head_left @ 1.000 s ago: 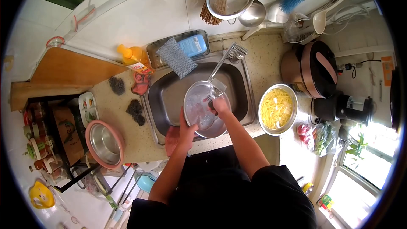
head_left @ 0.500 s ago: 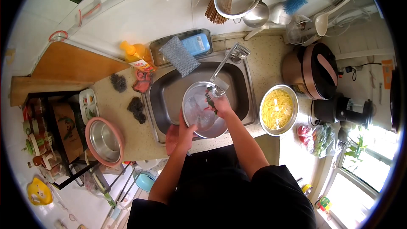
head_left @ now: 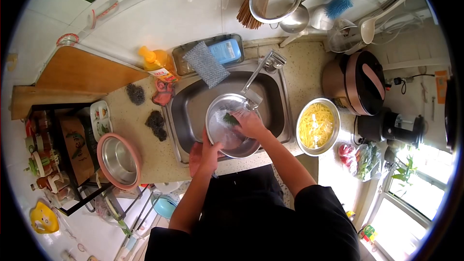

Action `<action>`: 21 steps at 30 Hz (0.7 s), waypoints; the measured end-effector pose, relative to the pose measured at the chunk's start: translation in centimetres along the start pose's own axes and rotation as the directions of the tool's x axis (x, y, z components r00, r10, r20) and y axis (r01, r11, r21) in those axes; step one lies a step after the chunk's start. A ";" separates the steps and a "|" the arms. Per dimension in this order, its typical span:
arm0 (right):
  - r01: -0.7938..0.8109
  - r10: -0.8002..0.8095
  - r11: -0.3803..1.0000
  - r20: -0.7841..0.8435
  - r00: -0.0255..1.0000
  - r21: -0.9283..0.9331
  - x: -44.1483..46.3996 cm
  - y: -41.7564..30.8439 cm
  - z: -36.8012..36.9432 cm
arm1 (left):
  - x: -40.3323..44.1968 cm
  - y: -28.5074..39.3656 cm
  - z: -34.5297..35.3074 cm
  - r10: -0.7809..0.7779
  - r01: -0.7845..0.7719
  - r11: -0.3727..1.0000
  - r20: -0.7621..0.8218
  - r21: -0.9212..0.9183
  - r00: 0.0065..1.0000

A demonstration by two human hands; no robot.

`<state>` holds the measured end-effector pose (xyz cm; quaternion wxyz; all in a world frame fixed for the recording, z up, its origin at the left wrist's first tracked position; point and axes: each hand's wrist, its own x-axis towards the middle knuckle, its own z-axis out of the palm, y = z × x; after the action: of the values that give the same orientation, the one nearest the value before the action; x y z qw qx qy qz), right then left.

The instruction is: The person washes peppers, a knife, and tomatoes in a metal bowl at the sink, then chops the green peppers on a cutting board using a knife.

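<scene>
My left hand (head_left: 209,152) grips the near-left rim of a round metal basin (head_left: 248,147) held over the sink (head_left: 186,116), thumb over the edge. Inside the basin, my right hand (head_left: 250,125) presses a dark green scouring pad (head_left: 230,119) against the wall; its fingers partly cover the pad. Whitish, sudsy-looking water lies in the basin. The faucet (head_left: 255,78) reaches over the basin's far right rim, its head close to my right hand.
Right of the sink stands a bowl of yellow strips (head_left: 316,125), with a rice cooker (head_left: 360,82) behind it. On the left are a pink-rimmed bowl (head_left: 100,157), steel-wool scrubbers (head_left: 155,124) and an orange soap bottle (head_left: 159,65). A grey cloth (head_left: 205,63) overhangs the sink's back edge.
My right hand has moved from under the faucet head down into the basin, taking the green pad leftward and lower. The left hand keeps its hold, and the basin has shifted slightly left.
</scene>
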<state>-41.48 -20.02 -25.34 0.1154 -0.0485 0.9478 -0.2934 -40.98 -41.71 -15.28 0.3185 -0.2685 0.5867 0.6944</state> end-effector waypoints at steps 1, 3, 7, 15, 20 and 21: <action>0.080 -0.077 0.986 0.027 0.997 -0.150 -0.5 -0.3 -0.4 | 0.1 -0.1 -0.3 -0.013 0.014 0.999 0.003 -0.044 1.000; 0.112 -0.096 0.967 0.079 0.992 -0.227 -1.0 -0.9 -0.6 | 0.7 -0.3 -1.0 -0.025 0.028 0.995 0.033 -0.094 0.999; 0.118 -0.091 0.968 0.130 0.987 -0.221 -2.0 -2.2 -1.3 | 0.8 -0.3 -1.1 -0.031 0.036 0.982 0.035 -0.184 0.999; -0.063 0.067 0.982 0.014 0.998 -0.176 -1.0 0.4 -5.6 | 3.4 -3.4 -3.1 -0.042 0.056 0.960 0.057 -0.274 0.997; -0.079 0.014 0.983 -0.363 0.932 -0.165 2.9 4.1 -7.3 | 4.7 -3.9 -2.2 -0.106 0.129 0.950 0.092 -0.285 0.990; -0.073 0.003 0.975 -0.315 0.949 -0.210 4.2 4.5 -7.9 | 4.9 -4.2 -2.2 -0.091 0.127 0.930 0.117 -0.345 0.989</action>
<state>-47.65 -12.71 -22.39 -0.0366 0.0045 0.9813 -0.1889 -41.01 -42.80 -22.01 0.3323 -0.3185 0.4208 0.7817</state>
